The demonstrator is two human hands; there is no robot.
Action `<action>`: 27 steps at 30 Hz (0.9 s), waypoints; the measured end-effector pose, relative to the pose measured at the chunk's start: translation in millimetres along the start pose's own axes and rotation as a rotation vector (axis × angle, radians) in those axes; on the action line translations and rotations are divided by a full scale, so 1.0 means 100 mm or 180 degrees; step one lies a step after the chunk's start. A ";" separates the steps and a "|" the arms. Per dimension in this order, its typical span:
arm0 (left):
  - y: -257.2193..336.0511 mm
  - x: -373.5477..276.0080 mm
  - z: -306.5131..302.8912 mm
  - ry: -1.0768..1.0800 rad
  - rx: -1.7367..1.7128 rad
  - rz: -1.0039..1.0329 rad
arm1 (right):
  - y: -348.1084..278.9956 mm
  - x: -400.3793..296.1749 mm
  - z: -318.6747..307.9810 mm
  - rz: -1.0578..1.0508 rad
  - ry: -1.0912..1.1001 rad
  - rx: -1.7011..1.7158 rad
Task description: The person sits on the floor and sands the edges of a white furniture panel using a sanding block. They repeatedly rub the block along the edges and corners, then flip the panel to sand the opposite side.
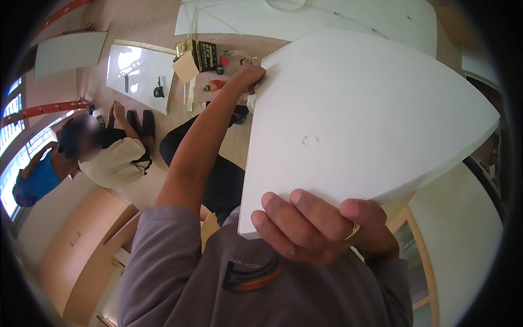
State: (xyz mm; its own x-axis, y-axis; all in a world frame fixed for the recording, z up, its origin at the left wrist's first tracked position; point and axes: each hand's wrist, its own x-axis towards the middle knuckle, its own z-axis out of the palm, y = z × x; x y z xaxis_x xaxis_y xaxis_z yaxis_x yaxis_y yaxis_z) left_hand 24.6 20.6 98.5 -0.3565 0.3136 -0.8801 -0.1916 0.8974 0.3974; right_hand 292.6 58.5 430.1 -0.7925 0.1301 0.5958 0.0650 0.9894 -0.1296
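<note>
A large white panel (pixel 367 114) with one curved edge and a thick side is tilted up close before me. My right hand (pixel 322 229), with a ring on one finger, grips its near edge, fingertips on the white face. My left hand (pixel 249 77) is by the panel's far left edge, fingers bent and partly hidden; whether it holds anything cannot be told. A crumpled white piece (pixel 251 103) shows just below it. Close to that hand are a red bottle (pixel 215 85), a small dark jar (pixel 220 70) and a yellow and black metal can (pixel 204 55).
A white board (pixel 141 73) on the floor bears a tape measure (pixel 159 90) and a narrow dark tool (pixel 126 83). A co-worker (pixel 114 155) crouches at left, another person (pixel 39 175) behind. A large pale sheet (pixel 318 20) lies beyond; an orange ladder (pixel 45 109) is at left.
</note>
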 end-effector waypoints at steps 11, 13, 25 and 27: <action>0.10 -0.47 -0.04 0.0077 0.0148 0.0074 | 0.01 0.05 0.15 0.0110 0.0487 0.0183; 0.13 -0.61 -0.08 0.0047 0.0241 0.0205 | -0.01 0.05 0.16 0.0123 0.0500 0.0189; 0.28 -1.41 -0.17 0.0039 0.0147 0.0155 | -0.05 0.03 0.09 0.0116 0.0210 0.0252; 0.31 -1.57 -0.17 0.0053 0.0106 0.0136 | -0.04 0.04 0.10 0.0078 0.0276 0.0232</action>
State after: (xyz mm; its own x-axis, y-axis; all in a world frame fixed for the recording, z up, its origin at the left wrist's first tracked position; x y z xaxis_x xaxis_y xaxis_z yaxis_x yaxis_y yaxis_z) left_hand 59.2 -6.4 253.2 -0.3788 0.3469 -0.8580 -0.1455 0.8933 0.4254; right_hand 282.9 54.9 424.8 -0.7357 0.1625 0.6575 0.0370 0.9790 -0.2006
